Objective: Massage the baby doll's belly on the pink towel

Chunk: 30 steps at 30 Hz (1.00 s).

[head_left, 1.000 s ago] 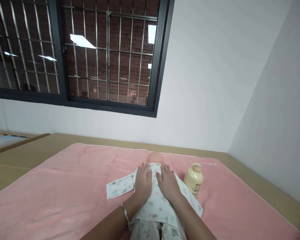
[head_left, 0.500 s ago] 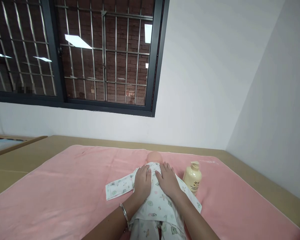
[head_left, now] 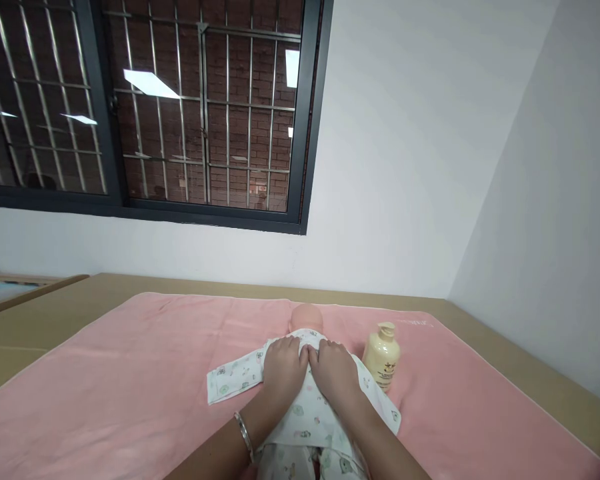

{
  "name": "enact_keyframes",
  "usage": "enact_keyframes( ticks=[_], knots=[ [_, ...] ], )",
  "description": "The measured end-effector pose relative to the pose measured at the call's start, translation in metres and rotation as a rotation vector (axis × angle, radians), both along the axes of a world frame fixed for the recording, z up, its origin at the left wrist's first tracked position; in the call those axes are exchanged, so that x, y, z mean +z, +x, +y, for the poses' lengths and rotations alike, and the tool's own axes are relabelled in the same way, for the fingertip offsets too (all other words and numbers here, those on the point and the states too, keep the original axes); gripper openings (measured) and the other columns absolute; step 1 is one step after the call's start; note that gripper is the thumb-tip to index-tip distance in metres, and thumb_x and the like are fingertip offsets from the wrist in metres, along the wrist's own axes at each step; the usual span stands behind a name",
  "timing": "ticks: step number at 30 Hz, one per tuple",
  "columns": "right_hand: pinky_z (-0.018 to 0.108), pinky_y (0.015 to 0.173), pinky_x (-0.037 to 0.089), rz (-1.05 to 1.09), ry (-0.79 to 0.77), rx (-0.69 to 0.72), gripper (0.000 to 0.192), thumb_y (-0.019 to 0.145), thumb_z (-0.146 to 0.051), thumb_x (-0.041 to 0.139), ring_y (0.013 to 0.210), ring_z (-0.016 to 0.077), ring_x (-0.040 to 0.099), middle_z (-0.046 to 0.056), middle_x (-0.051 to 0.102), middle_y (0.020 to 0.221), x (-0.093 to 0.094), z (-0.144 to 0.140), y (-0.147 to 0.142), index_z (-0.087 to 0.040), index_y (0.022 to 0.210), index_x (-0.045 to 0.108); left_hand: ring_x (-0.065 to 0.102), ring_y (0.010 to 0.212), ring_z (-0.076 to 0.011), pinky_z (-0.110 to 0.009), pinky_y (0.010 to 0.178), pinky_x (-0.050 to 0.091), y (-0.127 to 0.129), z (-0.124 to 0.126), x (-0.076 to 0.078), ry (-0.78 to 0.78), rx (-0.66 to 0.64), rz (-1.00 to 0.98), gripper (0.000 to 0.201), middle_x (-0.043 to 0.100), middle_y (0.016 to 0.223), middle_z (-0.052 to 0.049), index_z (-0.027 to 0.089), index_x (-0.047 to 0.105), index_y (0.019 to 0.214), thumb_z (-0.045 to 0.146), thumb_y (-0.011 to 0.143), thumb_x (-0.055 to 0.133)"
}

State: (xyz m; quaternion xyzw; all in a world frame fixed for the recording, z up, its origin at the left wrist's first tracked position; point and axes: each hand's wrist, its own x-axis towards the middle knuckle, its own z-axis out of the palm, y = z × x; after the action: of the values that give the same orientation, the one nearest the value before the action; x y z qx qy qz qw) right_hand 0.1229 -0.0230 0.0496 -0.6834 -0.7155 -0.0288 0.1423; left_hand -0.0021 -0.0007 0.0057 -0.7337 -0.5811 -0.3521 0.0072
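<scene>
A baby doll (head_left: 307, 318) lies on a pink sheet, its bare head pointing away from me. It wears a white long-sleeved shirt (head_left: 300, 420) with a small print, and matching trousers (head_left: 287, 463). My left hand (head_left: 283, 367) and my right hand (head_left: 336, 372) rest side by side on the upper part of the shirt, just below the neck. Both thumbs meet near the middle. The fingers are bent over the cloth and their tips are hidden. One sleeve (head_left: 235, 377) stretches out to the left; the other lies to the right, partly behind my right arm.
A cream pump bottle (head_left: 383, 357) stands right of the doll, close to the right sleeve. The pink sheet (head_left: 130, 400) covers most of the tan table (head_left: 520, 353). Behind are a white wall (head_left: 380, 167) and a barred window (head_left: 210, 113).
Both hands have drawn together and slightly back toward me, so the thumbs now touch. Their fingers went from stretched flat to bent over the shirt. The doll and bottle stay in place.
</scene>
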Motion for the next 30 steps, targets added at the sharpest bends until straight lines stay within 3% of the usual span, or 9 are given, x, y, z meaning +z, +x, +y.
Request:
enact_keyframes(
  ticks=[2,7,10,12,15,21,25,30],
  knots=[
    [0.039,0.097,0.038,0.010,-0.022,-0.003,0.046,0.100,-0.039,0.033,0.108,0.0321,0.059,0.019,0.067,0.107,0.000,0.002,0.002,-0.009,0.109,0.067,0.065,0.097,-0.0278,-0.041,0.090,0.045,0.000,0.000,0.001,-0.018,-0.008,0.038,0.034,0.073,0.097,-0.011,0.019,0.069,0.096,0.031,0.094,0.038],
    [0.041,0.111,0.024,0.097,-0.047,0.127,0.054,0.100,-0.041,0.037,0.135,0.0299,0.037,0.017,0.046,0.144,-0.007,0.015,0.016,-0.006,0.140,0.047,0.053,0.125,-0.0295,-0.044,0.105,0.036,-0.002,0.008,-0.005,-0.029,-0.032,0.015,0.041,0.063,0.129,-0.013,0.015,0.059,0.125,0.032,0.095,0.038],
    [0.038,0.105,0.031,0.075,-0.030,0.144,0.047,0.101,-0.040,0.035,0.122,0.0292,0.051,0.016,0.059,0.129,-0.005,0.012,0.014,-0.010,0.127,0.059,0.060,0.113,-0.0283,-0.042,0.099,0.041,-0.003,0.006,-0.002,-0.026,-0.053,0.013,0.038,0.069,0.118,-0.012,0.015,0.063,0.117,0.030,0.095,0.037],
    [0.037,0.098,0.037,0.027,-0.020,0.082,0.045,0.101,-0.040,0.034,0.110,0.0299,0.058,0.017,0.066,0.114,-0.002,0.006,0.008,-0.011,0.114,0.066,0.064,0.100,-0.0280,-0.041,0.091,0.045,-0.003,0.002,0.001,-0.020,-0.047,0.038,0.035,0.073,0.103,-0.011,0.016,0.068,0.104,0.028,0.095,0.036],
    [0.037,0.097,0.037,-0.010,-0.012,0.020,0.045,0.101,-0.038,0.033,0.108,0.0312,0.059,0.019,0.067,0.110,-0.002,0.003,0.003,-0.010,0.110,0.067,0.065,0.094,-0.0280,-0.042,0.088,0.045,-0.002,-0.001,0.001,-0.008,-0.031,0.052,0.035,0.073,0.095,-0.011,0.018,0.070,0.093,0.027,0.095,0.036],
    [0.042,0.112,0.021,0.097,-0.065,0.170,0.054,0.101,-0.041,0.032,0.140,0.0293,0.030,0.016,0.039,0.149,-0.014,0.019,0.020,-0.007,0.142,0.045,0.051,0.127,-0.0273,-0.043,0.109,0.034,-0.001,0.012,-0.011,-0.040,-0.042,-0.055,0.043,0.061,0.133,-0.011,0.014,0.057,0.129,0.030,0.093,0.041],
    [0.042,0.107,0.026,0.069,-0.015,0.247,0.047,0.102,-0.037,0.030,0.128,0.0289,0.045,0.015,0.053,0.136,-0.012,0.019,0.023,-0.011,0.136,0.051,0.052,0.127,-0.0242,-0.041,0.111,0.032,0.000,0.014,-0.012,-0.091,-0.082,-0.091,0.041,0.061,0.134,-0.008,0.018,0.058,0.128,0.030,0.094,0.039],
    [0.040,0.101,0.033,-0.055,0.001,0.135,0.046,0.103,-0.035,0.029,0.117,0.0311,0.054,0.020,0.062,0.122,-0.004,0.008,0.009,-0.008,0.122,0.061,0.053,0.124,-0.0238,-0.040,0.110,0.034,-0.001,0.012,-0.011,-0.077,-0.087,-0.145,0.040,0.063,0.131,-0.007,0.018,0.060,0.124,0.031,0.093,0.039]
  ],
)
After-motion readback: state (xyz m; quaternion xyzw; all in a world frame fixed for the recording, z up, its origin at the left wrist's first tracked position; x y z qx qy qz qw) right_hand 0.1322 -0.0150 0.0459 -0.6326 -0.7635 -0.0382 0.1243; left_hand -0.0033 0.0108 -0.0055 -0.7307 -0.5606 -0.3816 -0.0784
